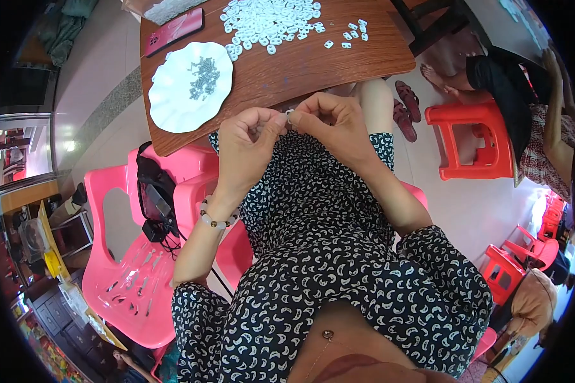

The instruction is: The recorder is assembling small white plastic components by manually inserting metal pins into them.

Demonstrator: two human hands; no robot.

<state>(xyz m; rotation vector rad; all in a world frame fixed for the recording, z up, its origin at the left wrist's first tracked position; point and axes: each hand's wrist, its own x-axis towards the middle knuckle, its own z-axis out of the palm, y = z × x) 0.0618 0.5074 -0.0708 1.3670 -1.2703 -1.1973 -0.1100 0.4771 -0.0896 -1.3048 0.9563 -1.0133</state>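
Close together at the table's near edge, my two hands meet over my lap. My left hand [250,142] and my right hand [340,131] are both closed in a pinch, fingertips almost touching. Between them is a small white plastic piece [290,115], mostly covered by the fingers. Just beyond my left hand, a white wavy-rimmed plate [167,105] holds a heap of tiny grey metal bits [204,78], too small to make out exactly. A large pile of small white plastic pieces with holes [265,19] lies farther back on the brown wooden table [268,76].
Several white pieces [354,32] lie apart at the pile's right. A pink phone [174,32] rests at the table's far left. Pink chairs [131,287] stand at my left, one with a black bag [154,191]. On the right are a red stool [469,137], sandals [406,112] and a seated person [549,127].
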